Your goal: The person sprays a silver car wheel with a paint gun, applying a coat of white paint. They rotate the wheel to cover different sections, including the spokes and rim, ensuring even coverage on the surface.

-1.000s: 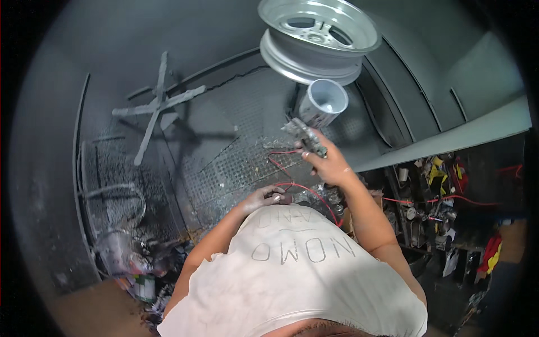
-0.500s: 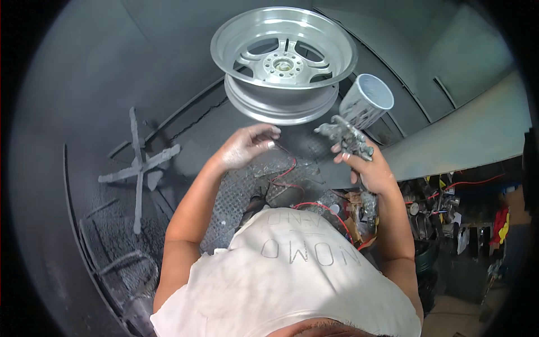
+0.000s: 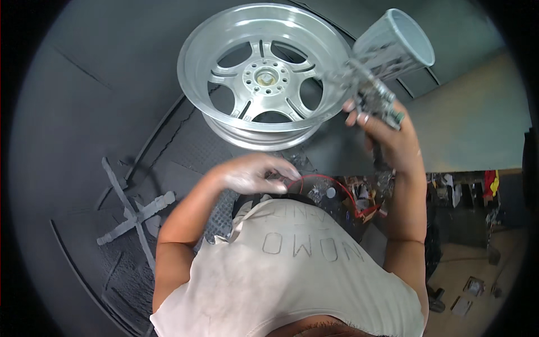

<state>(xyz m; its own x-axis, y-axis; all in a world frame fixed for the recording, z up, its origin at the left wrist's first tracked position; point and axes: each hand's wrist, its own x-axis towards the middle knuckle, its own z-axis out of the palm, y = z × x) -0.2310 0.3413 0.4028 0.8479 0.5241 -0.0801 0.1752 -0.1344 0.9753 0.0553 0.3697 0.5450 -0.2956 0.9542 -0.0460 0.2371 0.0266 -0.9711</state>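
Note:
A silver car wheel rim [image 3: 269,96] faces up in front of me, showing its spokes and bolt holes. My right hand [image 3: 397,139] is wrapped round a stained spray gun [image 3: 375,92], held beside the wheel's right edge. A pale, paint-streaked cup [image 3: 396,48] sits on the gun, tilted to the right. My left hand [image 3: 252,173], dusted with white, hovers below the wheel near my waist. Its fingers curve with a gap to the thumb, and nothing is in them. What supports the wheel is hidden.
A grey-coated cross-shaped stand [image 3: 137,218] is at the left. A red hose [image 3: 349,191] loops past my waist on the right, near cluttered small items. A pale panel [image 3: 477,118] lines the right side, and dark surfaces surround the wheel.
The spray gun in my right hand has moved up and to the right. My left hand has drawn down toward my waist. The wheel appears larger and lower in view.

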